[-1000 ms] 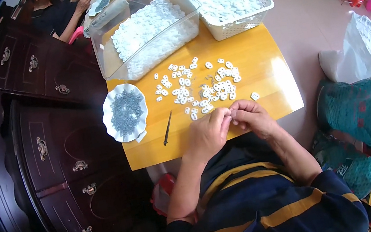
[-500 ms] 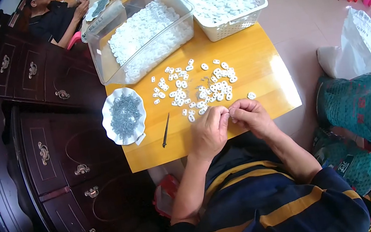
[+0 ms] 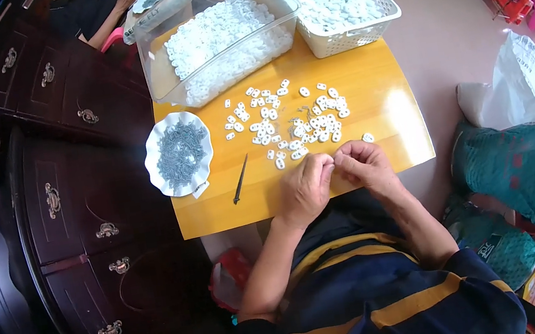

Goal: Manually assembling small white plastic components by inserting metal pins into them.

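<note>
My left hand (image 3: 305,187) and my right hand (image 3: 367,167) meet over the table's near edge, thumbs and forefingers pinched together at the tips. Whatever lies between them is mostly covered and too small to name. Just beyond, small white two-holed plastic pieces (image 3: 304,92) are scattered, with a few loose grey pins (image 3: 304,112) among them. One white piece (image 3: 367,137) lies apart, close to my right fingers. Left of my left hand rests a thin dark pointed tool (image 3: 240,181). A scalloped white dish (image 3: 154,173) holds a heap of grey pins (image 3: 179,154).
Farther back stand a clear plastic bin (image 3: 235,68) and a white basket (image 3: 351,40), both holding many white pieces. Dark drawers (image 3: 61,218) flank the left side. Green bags (image 3: 508,158) and a white sack (image 3: 512,89) stand right. Another person (image 3: 89,14) sits at far left.
The view has shifted slightly, so the table and its contents appear moved. My hands keep almost the same pinched pose, fingertips together.
</note>
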The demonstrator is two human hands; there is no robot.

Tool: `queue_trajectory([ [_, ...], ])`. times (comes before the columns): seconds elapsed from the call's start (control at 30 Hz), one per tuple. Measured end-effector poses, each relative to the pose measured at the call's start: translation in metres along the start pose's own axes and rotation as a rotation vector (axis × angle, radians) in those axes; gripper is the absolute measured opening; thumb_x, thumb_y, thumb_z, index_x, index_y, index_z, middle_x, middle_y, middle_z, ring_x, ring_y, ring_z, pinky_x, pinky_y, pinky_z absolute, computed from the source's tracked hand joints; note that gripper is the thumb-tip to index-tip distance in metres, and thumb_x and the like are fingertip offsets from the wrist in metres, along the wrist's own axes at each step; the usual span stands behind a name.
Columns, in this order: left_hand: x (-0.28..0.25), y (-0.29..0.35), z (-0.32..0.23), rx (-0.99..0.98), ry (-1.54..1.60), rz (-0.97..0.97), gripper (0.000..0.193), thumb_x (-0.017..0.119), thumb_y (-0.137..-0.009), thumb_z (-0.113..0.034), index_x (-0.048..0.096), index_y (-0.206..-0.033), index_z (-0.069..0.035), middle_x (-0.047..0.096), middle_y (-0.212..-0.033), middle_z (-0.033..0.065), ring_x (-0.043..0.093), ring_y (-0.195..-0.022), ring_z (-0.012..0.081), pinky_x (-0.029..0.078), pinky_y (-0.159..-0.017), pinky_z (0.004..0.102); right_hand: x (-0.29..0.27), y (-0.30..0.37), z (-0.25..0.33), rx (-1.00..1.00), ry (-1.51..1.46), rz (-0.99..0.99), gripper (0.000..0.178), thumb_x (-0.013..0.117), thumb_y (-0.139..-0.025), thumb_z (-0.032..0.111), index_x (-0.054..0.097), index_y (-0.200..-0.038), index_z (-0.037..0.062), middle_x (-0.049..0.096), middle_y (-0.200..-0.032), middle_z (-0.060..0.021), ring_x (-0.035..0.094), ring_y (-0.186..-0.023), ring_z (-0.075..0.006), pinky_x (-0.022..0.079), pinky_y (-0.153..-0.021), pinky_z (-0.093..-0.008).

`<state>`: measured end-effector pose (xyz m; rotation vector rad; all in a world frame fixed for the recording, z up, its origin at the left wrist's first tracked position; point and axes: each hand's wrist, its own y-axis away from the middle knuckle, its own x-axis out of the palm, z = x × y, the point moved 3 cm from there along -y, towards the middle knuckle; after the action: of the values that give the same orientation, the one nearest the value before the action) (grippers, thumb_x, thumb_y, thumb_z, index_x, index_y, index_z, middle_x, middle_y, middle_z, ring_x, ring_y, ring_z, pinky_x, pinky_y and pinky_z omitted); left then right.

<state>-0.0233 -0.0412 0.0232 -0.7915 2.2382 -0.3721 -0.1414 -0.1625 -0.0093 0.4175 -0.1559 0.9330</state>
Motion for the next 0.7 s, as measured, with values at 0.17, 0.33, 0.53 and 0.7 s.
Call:
queue_trajectory([
  [0.17, 0.001, 0.002, 0.007, -0.152, 0.167, 0.002, 0.015, 0.058, -0.105, -0.016, 0.064, -0.099, -0.003, 0.066, -0.083, 0.0192, 0.067, -0.073, 0.0404, 0.051, -0.062, 0.0421, 0.007, 0.003, -0.001, -0.116, 0.062, 0.047, 0.009, 0.065, -0.104, 0.011, 0.068, -0.103, 0.0030, 0.065, -0.085, 0.0084, 0.057, -0.078, -0.0001, 0.047, -0.070, -0.0184],
  [0.33, -0.002, 0.003, 0.011, -0.255, 0.287, 0.014, 0.019, 0.057, -0.106, -0.018, 0.061, -0.095, -0.003, 0.061, -0.072, 0.0126, 0.060, -0.062, 0.0252, 0.046, -0.057, 0.0350, 0.003, 0.000, 0.004, -0.209, 0.296, -0.025, 0.009, 0.068, -0.102, 0.010, 0.069, -0.101, 0.0017, 0.065, -0.085, 0.0055, 0.057, -0.076, -0.0026, 0.048, -0.068, -0.0207],
  [0.53, -0.005, 0.003, 0.020, -0.310, 0.399, -0.043, 0.015, 0.061, -0.104, -0.012, 0.060, -0.094, -0.002, 0.059, -0.069, 0.0026, 0.055, -0.062, 0.0083, 0.044, -0.057, 0.0277, 0.006, -0.008, 0.027, -0.558, 1.075, -0.127, 0.005, 0.074, -0.091, 0.005, 0.072, -0.094, 0.0025, 0.069, -0.084, -0.0114, 0.067, -0.069, -0.0235, 0.054, -0.064, -0.0322],
  [0.7, 0.000, 0.004, 0.021, -0.321, 0.388, -0.032, 0.010, 0.062, -0.103, -0.006, 0.063, -0.095, 0.000, 0.066, -0.073, 0.0049, 0.062, -0.067, 0.0089, 0.049, -0.061, 0.0273, 0.009, -0.010, 0.024, -0.595, 1.260, -0.130, 0.011, 0.078, -0.085, 0.006, 0.073, -0.095, 0.0039, 0.071, -0.087, -0.0137, 0.070, -0.073, -0.0338, 0.057, -0.065, -0.0392],
])
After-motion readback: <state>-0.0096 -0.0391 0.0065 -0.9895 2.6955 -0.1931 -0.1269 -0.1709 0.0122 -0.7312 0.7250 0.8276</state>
